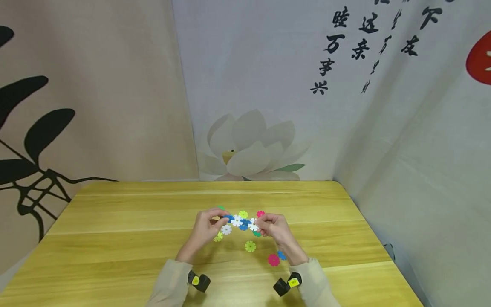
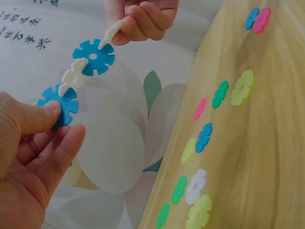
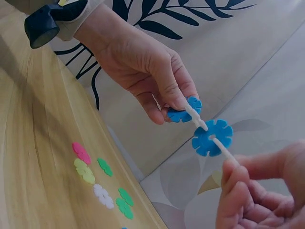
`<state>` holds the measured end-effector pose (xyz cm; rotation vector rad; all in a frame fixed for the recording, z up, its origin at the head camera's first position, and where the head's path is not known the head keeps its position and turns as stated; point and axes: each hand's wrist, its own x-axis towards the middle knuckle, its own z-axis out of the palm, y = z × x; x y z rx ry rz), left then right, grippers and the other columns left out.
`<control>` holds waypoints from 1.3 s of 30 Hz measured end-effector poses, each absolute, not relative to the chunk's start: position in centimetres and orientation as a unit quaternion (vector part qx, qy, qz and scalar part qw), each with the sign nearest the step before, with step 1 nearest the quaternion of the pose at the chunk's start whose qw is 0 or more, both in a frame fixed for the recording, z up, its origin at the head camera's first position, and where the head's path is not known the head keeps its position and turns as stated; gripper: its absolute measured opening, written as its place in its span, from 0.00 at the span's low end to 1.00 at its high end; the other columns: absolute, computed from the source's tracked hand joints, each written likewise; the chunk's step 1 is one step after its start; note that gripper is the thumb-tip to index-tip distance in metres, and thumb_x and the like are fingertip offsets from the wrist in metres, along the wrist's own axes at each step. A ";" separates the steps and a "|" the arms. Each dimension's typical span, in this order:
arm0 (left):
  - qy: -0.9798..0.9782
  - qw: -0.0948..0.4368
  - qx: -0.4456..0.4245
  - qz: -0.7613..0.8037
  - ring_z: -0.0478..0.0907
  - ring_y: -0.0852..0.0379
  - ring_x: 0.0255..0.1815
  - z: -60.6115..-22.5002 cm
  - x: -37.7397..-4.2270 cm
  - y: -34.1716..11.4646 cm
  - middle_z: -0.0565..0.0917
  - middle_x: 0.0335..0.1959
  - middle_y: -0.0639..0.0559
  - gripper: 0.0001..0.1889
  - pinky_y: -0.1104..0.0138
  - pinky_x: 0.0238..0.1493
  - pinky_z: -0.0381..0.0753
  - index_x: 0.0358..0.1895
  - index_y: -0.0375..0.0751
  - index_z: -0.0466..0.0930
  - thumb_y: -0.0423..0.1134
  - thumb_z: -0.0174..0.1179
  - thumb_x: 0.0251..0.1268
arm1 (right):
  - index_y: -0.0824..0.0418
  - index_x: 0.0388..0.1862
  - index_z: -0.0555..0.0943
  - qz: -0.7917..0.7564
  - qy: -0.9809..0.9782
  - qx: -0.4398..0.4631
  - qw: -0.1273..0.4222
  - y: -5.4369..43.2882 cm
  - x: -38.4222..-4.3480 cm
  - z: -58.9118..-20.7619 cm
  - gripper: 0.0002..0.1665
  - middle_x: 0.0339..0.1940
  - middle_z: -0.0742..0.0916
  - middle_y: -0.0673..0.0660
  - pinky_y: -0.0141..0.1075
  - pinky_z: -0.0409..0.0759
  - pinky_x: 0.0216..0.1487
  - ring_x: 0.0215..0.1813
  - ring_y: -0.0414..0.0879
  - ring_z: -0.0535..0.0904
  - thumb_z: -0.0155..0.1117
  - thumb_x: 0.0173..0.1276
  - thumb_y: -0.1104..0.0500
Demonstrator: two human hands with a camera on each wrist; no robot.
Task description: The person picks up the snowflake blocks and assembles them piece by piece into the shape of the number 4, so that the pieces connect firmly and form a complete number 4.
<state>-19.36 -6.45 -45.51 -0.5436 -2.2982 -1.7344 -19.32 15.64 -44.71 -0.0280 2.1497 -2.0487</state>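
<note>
Four notched plastic snowflake discs, alternating blue and white, are slotted edge to edge in a chain held above the table. My left hand (image 1: 206, 227) pinches the blue disc at one end (image 2: 62, 106) between thumb and fingers. At the other end, my right hand (image 1: 277, 231) pinches a white disc (image 3: 225, 151) that sits in a slot of the second blue disc (image 3: 212, 138). Between the two blue discs is a white disc (image 2: 74, 75). In the head view, fingers partly cover both ends of the chain.
Loose snowflake discs lie on the wooden table (image 1: 126, 238) below and around the hands: yellow (image 1: 250, 246), pink (image 1: 273, 260), blue (image 1: 281, 255), white (image 1: 226, 230) and several more, including green ones (image 2: 220, 94). A printed curtain (image 1: 253, 85) hangs behind the table.
</note>
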 end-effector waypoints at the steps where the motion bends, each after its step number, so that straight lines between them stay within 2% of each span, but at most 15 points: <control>1: -0.781 0.103 -0.179 -0.589 0.80 0.45 0.33 -45.3 -19.2 -6.4 0.83 0.32 0.44 0.04 0.73 0.31 0.81 0.33 0.31 0.83 0.22 0.60 0.58 | 0.68 0.26 0.79 -0.690 0.719 -0.010 0.088 15.7 -19.3 -44.7 0.05 0.18 0.81 0.51 0.26 0.74 0.23 0.20 0.38 0.74 0.62 0.62 0.68; 5: -0.781 0.102 -0.174 -0.591 0.79 0.43 0.34 -43.8 -18.3 -6.2 0.82 0.32 0.40 0.04 0.73 0.32 0.81 0.33 0.27 0.82 0.20 0.59 0.57 | 0.68 0.28 0.79 -0.693 0.716 -0.017 0.085 15.7 -19.3 -44.6 0.05 0.19 0.81 0.51 0.26 0.75 0.24 0.21 0.38 0.74 0.63 0.62 0.66; 9: -0.782 0.102 -0.171 -0.590 0.78 0.45 0.34 -42.7 -17.6 -6.2 0.82 0.31 0.39 0.04 0.73 0.32 0.81 0.33 0.27 0.81 0.20 0.59 0.57 | 0.71 0.31 0.80 -0.689 0.721 -0.018 0.079 15.7 -19.5 -44.6 0.07 0.20 0.81 0.51 0.27 0.76 0.25 0.22 0.39 0.74 0.62 0.63 0.65; 18: -0.778 0.103 -0.157 -0.599 0.78 0.50 0.33 -43.0 -17.7 -6.4 0.82 0.31 0.41 0.04 0.73 0.31 0.81 0.33 0.28 0.82 0.21 0.59 0.57 | 0.73 0.38 0.80 -0.680 0.732 -0.001 0.051 15.7 -20.1 -45.1 0.15 0.24 0.80 0.52 0.30 0.77 0.28 0.26 0.42 0.74 0.55 0.71 0.59; 23: -0.778 0.108 -0.153 -0.599 0.79 0.52 0.33 -43.2 -17.7 -6.7 0.82 0.32 0.41 0.04 0.73 0.32 0.82 0.33 0.29 0.82 0.21 0.60 0.57 | 0.72 0.39 0.80 -0.667 0.744 -0.009 0.044 15.9 -20.8 -46.7 0.15 0.28 0.82 0.54 0.40 0.83 0.38 0.32 0.44 0.78 0.55 0.71 0.58; 27: -0.780 0.108 -0.152 -0.598 0.79 0.52 0.34 -43.2 -17.8 -6.8 0.82 0.32 0.41 0.04 0.73 0.32 0.81 0.33 0.29 0.82 0.21 0.60 0.57 | 0.73 0.42 0.79 -0.645 0.762 -0.024 0.051 16.0 -21.3 -48.1 0.14 0.30 0.82 0.53 0.48 0.81 0.46 0.38 0.50 0.79 0.57 0.69 0.61; 32: -0.780 0.105 -0.149 -0.599 0.79 0.47 0.35 -43.1 -17.7 -6.9 0.82 0.32 0.41 0.04 0.74 0.32 0.81 0.33 0.28 0.82 0.21 0.60 0.57 | 0.75 0.44 0.79 -0.591 0.803 -0.064 0.043 15.5 -21.6 -48.9 0.12 0.36 0.84 0.59 0.41 0.81 0.44 0.41 0.51 0.79 0.59 0.64 0.69; 34: -0.779 0.104 -0.149 -0.600 0.78 0.46 0.35 -43.1 -17.7 -6.9 0.82 0.32 0.40 0.04 0.73 0.32 0.81 0.33 0.28 0.82 0.21 0.60 0.57 | 0.74 0.44 0.79 -0.564 0.821 -0.076 0.033 15.2 -21.8 -49.2 0.12 0.37 0.84 0.60 0.37 0.80 0.42 0.41 0.48 0.78 0.60 0.61 0.70; 39: -0.780 0.106 -0.154 -0.598 0.78 0.46 0.35 -43.2 -17.7 -7.0 0.82 0.32 0.41 0.03 0.71 0.32 0.82 0.33 0.28 0.82 0.21 0.60 0.57 | 0.70 0.35 0.81 -0.530 0.842 -0.099 0.025 14.6 -22.6 -50.1 0.06 0.31 0.82 0.57 0.32 0.79 0.35 0.35 0.42 0.76 0.65 0.57 0.70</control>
